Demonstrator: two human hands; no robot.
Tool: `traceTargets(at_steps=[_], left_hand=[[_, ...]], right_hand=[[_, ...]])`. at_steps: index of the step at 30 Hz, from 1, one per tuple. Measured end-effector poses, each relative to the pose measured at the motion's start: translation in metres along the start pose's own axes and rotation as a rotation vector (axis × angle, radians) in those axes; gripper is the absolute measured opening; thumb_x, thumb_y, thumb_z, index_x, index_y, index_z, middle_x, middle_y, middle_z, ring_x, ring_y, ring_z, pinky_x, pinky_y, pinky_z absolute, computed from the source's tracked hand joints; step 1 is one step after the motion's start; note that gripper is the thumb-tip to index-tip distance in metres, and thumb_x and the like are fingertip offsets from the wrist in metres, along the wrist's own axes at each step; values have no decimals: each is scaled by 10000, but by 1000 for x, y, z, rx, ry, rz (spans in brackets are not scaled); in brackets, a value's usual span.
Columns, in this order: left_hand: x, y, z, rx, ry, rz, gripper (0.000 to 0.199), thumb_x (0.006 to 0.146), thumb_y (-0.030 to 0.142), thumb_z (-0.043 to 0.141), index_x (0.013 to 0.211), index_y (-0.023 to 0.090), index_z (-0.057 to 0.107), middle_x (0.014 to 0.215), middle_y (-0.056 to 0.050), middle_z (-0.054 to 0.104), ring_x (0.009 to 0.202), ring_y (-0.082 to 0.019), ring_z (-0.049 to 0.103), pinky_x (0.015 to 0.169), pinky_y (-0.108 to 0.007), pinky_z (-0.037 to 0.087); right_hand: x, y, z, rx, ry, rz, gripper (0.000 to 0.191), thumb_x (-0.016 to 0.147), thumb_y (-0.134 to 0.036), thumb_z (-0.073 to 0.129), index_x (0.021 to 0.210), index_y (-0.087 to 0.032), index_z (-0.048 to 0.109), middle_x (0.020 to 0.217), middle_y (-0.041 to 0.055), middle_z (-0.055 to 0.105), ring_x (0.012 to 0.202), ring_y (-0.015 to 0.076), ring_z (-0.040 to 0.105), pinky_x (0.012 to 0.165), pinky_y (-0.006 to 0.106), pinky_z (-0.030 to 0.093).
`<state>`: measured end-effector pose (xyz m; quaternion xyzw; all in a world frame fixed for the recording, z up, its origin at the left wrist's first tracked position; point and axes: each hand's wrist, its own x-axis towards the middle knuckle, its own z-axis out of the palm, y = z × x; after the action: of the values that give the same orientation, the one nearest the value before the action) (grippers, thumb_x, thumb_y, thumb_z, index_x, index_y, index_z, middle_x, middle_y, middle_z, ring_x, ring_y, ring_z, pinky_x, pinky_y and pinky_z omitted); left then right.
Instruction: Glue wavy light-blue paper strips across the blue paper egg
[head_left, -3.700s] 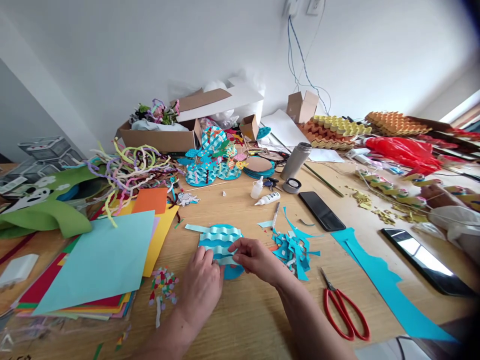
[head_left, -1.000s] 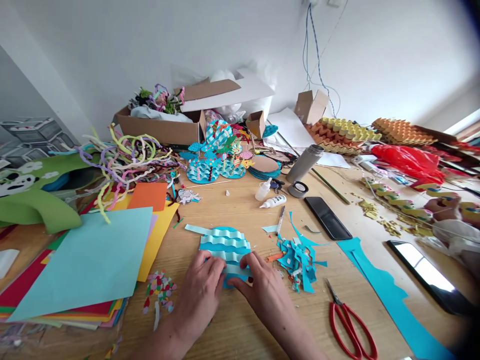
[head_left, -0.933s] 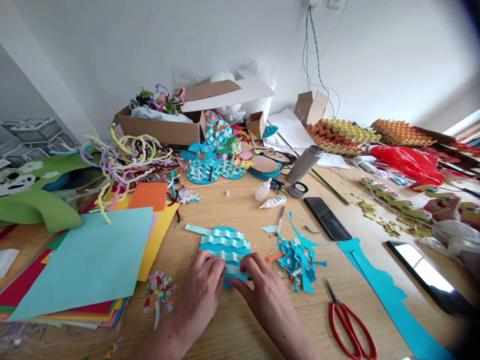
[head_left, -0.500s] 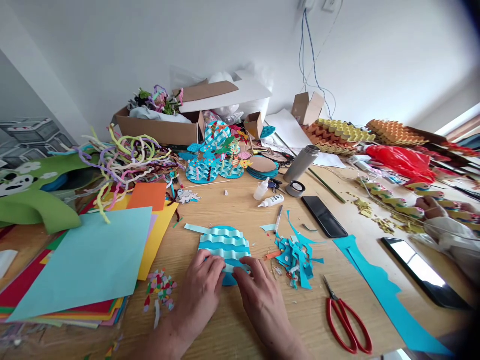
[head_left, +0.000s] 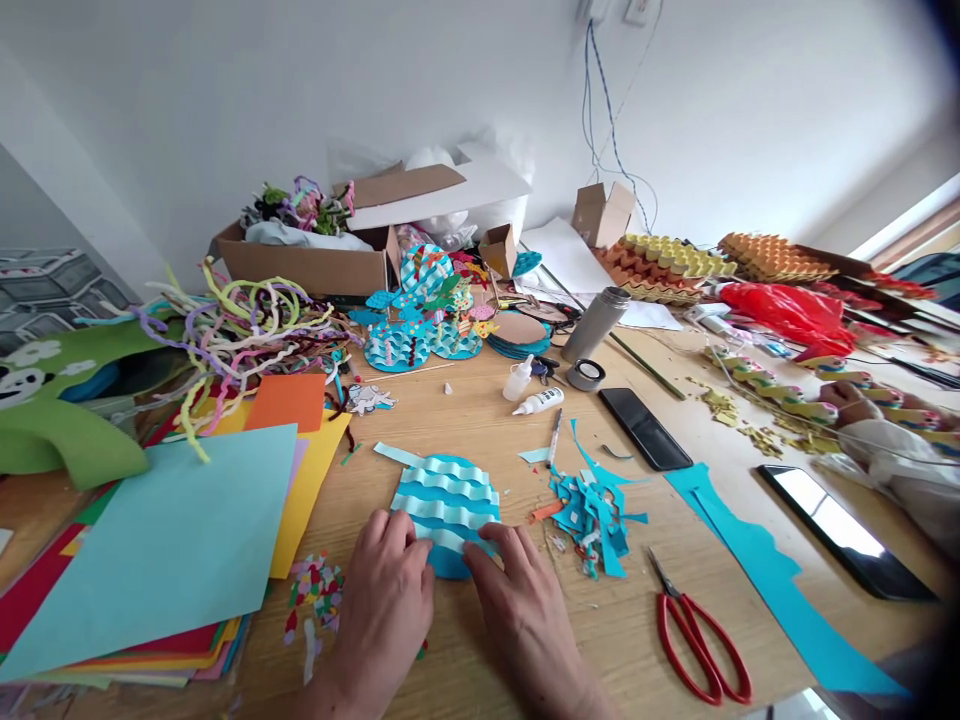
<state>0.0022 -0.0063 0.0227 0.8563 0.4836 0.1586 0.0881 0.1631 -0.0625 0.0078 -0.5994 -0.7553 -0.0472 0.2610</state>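
Observation:
A round blue paper disc (head_left: pixel 448 573) lies on the table before me, crossed by several wavy pale-blue paper strips. My left hand (head_left: pixel 386 590) has its fingers bent together at the left end of the lowest strip (head_left: pixel 444 541). At that strip's right end, my right hand (head_left: pixel 525 595) pinches with thumb and forefinger. The strip bows up slightly between them; my fingers partly cover both of its ends. From the disc's upper left sticks out a straight end of the top strip (head_left: pixel 396 455).
Red-handled scissors (head_left: pixel 694 640), blue paper scraps (head_left: pixel 592 515) and a black phone (head_left: pixel 645 428) lie to the right. Coloured paper sheets (head_left: pixel 165 540) are stacked on the left. Glue bottles (head_left: pixel 538 401), a grey flask (head_left: pixel 596 325) and finished blue decorations (head_left: pixel 420 310) stand farther back.
Both hands have drawn slightly lower and a little apart, showing more of the lowest strip. The disc has turned slightly. The whole view has shifted a little.

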Motion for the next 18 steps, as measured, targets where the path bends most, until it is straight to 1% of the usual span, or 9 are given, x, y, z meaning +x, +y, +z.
traceTargets(at_steps=[4,9,13,18], left_hand=[[0,2,0,1,-24,-14,268,815,42,485,817,197,704,840,-69,575,883,-268,510,787,-441,473],[0,2,1,-1,-63,-24,285,829,39,474,840,191,715,852,-75,593,893,-278,520,790,-461,482],[-1,2,1,-14,-66,-10,274,829,36,481,866,173,715,893,-83,614,925,-283,527,823,-472,487],[-1,3,3,-44,-58,9,282,814,17,464,884,156,700,945,-88,641,931,-281,535,845,-483,493]], right_hand=[[0,-2,3,11,-12,18,308,875,-18,411,995,-192,636,1018,97,577,833,205,523,677,304,484],[-2,-2,5,48,-80,30,313,842,-9,475,1061,-179,618,1056,103,568,868,214,524,712,312,498],[-3,-2,4,52,-117,29,309,830,-3,511,1073,-168,606,1070,107,568,886,218,529,746,324,509],[-2,-2,4,48,-120,21,323,822,3,525,1086,-169,597,1065,106,575,878,214,539,751,314,514]])
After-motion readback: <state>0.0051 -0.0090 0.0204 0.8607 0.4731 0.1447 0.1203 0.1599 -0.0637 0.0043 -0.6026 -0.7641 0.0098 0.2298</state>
